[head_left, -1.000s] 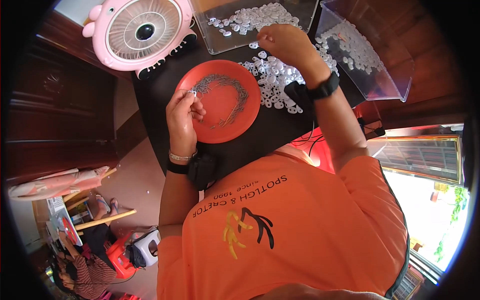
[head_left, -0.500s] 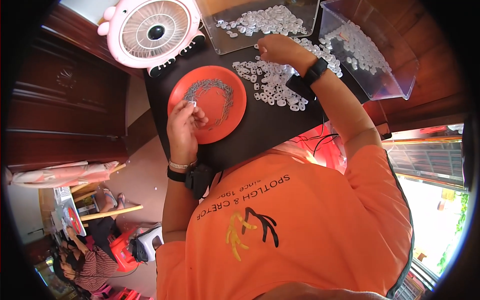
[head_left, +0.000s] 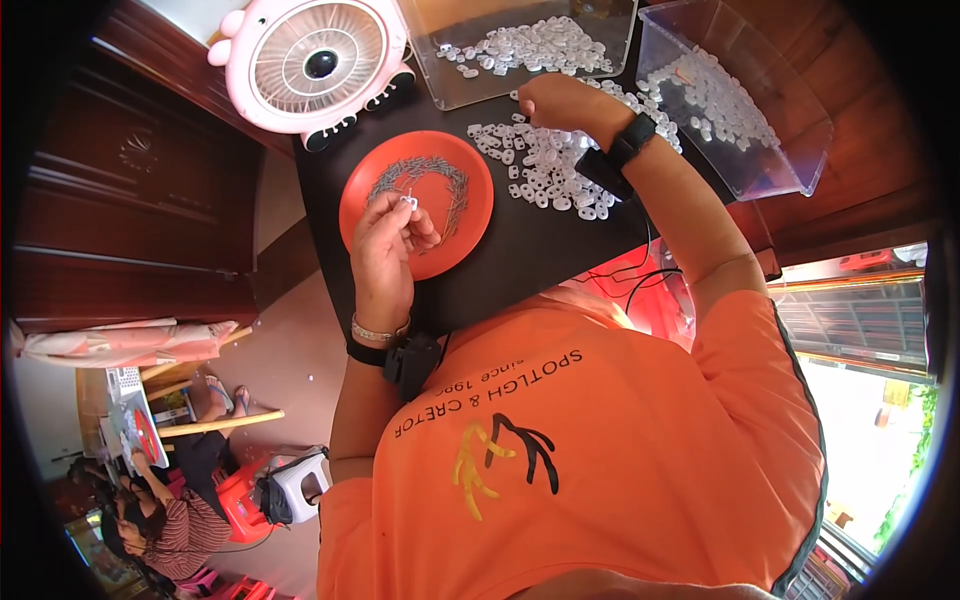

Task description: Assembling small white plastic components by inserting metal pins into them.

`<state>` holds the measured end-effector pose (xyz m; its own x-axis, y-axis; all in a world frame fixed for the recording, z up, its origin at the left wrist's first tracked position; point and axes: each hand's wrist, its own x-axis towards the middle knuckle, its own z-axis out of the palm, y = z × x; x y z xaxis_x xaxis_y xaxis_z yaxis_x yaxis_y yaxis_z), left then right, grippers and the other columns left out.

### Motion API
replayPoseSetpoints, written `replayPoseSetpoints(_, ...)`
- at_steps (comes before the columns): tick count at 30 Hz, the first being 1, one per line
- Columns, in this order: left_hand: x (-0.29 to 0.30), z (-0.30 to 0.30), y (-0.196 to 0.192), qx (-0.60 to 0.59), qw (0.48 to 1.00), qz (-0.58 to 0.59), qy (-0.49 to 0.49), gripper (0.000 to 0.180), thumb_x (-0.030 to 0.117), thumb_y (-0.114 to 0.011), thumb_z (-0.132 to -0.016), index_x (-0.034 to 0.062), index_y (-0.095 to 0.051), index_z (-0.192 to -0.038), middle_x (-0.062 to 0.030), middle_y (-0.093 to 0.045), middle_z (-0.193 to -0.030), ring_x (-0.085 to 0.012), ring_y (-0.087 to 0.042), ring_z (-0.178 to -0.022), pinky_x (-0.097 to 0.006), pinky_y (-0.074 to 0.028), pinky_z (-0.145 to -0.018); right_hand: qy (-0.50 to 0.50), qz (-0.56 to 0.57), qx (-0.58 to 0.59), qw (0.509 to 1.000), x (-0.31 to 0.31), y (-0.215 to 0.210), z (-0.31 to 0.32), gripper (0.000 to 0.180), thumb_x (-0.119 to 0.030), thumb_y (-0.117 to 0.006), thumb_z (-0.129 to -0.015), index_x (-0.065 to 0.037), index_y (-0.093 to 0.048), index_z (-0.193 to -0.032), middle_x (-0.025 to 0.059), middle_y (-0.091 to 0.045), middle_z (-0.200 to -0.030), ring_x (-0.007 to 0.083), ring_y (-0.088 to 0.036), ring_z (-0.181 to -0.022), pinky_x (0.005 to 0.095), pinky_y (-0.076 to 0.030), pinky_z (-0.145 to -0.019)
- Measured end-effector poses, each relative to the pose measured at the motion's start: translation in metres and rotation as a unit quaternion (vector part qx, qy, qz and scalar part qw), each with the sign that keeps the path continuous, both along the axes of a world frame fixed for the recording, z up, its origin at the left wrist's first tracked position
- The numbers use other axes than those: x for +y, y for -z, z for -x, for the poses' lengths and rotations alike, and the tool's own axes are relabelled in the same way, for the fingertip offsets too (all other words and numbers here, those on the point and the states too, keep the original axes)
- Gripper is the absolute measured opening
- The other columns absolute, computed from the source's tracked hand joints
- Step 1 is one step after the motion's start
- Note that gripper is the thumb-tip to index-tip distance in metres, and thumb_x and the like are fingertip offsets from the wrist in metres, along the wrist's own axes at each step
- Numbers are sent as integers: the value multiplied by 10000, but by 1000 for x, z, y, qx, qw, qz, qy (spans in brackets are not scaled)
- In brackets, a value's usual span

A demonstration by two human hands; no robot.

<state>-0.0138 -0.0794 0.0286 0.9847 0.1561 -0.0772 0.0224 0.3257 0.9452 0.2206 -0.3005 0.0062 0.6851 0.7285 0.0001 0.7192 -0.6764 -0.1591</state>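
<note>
My left hand [head_left: 385,245] is over an orange-red plate [head_left: 425,264], its thumb and fingertips pinching a small white plastic clip [head_left: 409,203]. A thin metal bit seems to stick up from that clip. Many small grey nail-like pins [head_left: 455,182] lie in a ring on the plate. My right hand [head_left: 565,102] rests at the far side of a loose pile of white two-holed clips [head_left: 548,172] on the dark table. Its fingers are curled together, back of the hand up, and whatever they hold is hidden.
A clear tray [head_left: 440,88] with more clips stands behind the pile, and a clear bin [head_left: 800,185] of clips at the right. The pink fan [head_left: 322,64] is at the far left. Another person [head_left: 185,530] sits at a separate table, lower left.
My left hand has moved slightly right and farther over the plate, still pinching the clip. The right hand has stayed almost in place.
</note>
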Motion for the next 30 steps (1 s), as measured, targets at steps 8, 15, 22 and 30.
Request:
replayPoseSetpoints(8,2,3,6,-10,1000,3,0,159,201,-489,-905,60,-531,-843,-33,-571,-749,-140,-565,-667,-264,-436,-653,36,2,23,999,-4,-16,11,107,-134,-579,-731,-55,-610,-798,137,-631,-763,333,-614,-767,432,-462,-660)
replayPoseSetpoints(15,4,9,9,-30,1000,8,-4,163,195,-487,-905,49,-531,-846,-43,-572,-750,-148,-563,-670,-268,-435,-659,61,29,-25,997,-1,-5,12,114,-69,-581,-720,-40,-654,-802,156,-659,-830,353,-634,-820,439,-495,-686)
replayPoseSetpoints(22,8,15,12,-24,1000,12,-11,164,193,-490,-909,49,-532,-843,-42,-570,-748,-145,-562,-672,-269,-442,-659,32,5,-80,996,-5,-4,20,137,-36,-544,-715,-10,-650,-799,204,-648,-844,381,-627,-838,459,-494,-698)
replayPoseSetpoints(30,10,15,11,-17,1000,15,-19,160,182,-489,-912,46,-540,-846,-42,-574,-750,-145,-567,-665,-264,-446,-654,89,-65,10,994,-13,-6,6,195,-69,-522,-809,-48,-644,-960,123,-669,-865,261,-640,-815,364,-499,-725)
